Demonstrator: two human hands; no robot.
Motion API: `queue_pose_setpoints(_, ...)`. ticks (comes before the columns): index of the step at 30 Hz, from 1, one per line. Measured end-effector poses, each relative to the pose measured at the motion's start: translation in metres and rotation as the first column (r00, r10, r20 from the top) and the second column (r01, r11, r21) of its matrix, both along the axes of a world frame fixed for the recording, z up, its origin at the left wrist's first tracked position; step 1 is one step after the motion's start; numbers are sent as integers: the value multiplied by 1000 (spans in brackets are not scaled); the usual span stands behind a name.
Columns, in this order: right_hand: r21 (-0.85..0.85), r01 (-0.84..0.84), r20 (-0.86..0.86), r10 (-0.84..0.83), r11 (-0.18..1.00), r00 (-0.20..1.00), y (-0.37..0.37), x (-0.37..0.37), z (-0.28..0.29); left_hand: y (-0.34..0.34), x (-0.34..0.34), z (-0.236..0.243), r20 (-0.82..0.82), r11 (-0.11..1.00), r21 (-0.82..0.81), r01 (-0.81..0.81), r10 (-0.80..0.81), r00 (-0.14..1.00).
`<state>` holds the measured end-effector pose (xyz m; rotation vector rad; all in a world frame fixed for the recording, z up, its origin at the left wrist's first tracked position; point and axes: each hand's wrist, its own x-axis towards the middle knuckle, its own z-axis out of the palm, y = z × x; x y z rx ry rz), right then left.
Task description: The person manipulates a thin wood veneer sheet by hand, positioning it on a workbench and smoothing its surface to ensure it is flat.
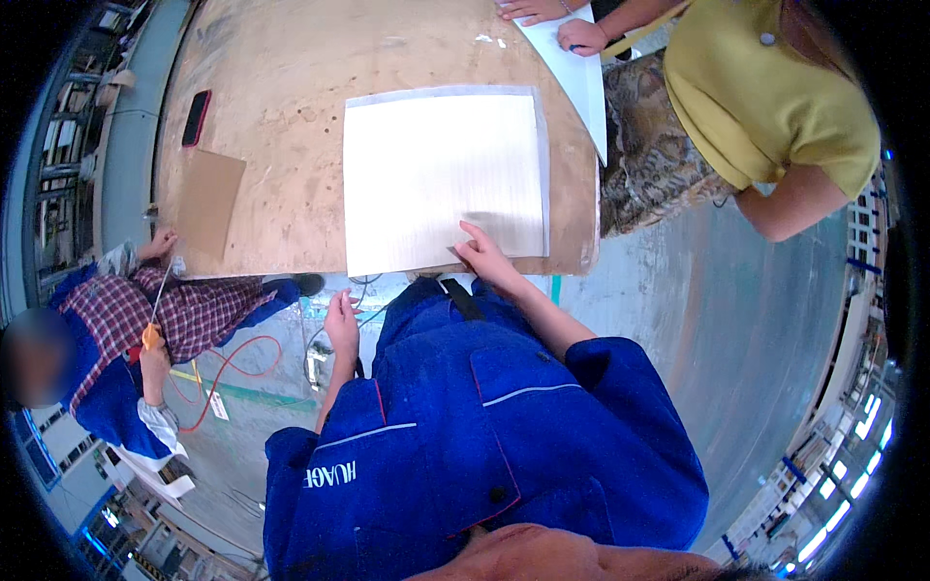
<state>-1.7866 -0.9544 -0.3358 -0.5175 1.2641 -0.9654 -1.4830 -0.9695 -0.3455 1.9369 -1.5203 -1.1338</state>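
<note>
A large white sheet (pixel 436 174) lies on the wooden table (pixel 271 58), with a greyish sheet (pixel 544 184) showing past its far and right edges. My right hand (pixel 481 258) is over the white sheet's near right part, fingers stretched out and holding nothing; a shadow falls on the sheet beside it. Whether the fingertips touch the sheet I cannot tell. Off the table's near edge hangs my left hand (pixel 342 321), with its fingers loosely extended and nothing in them.
A phone (pixel 197 118) and a brown cardboard piece (pixel 210 205) lie on the table's left. There a co-worker holds an orange-handled tool (pixel 152 337), near a red hose (pixel 228 363). At the far right, another person's hands (pixel 581 37) rest on a white panel (pixel 572 73).
</note>
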Motion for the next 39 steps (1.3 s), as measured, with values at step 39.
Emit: queue_pose_setpoints(39,5,-102,-848,59,995,526,-36,-132,1,-91,-73,34,451,813,-414,408,-206,868)
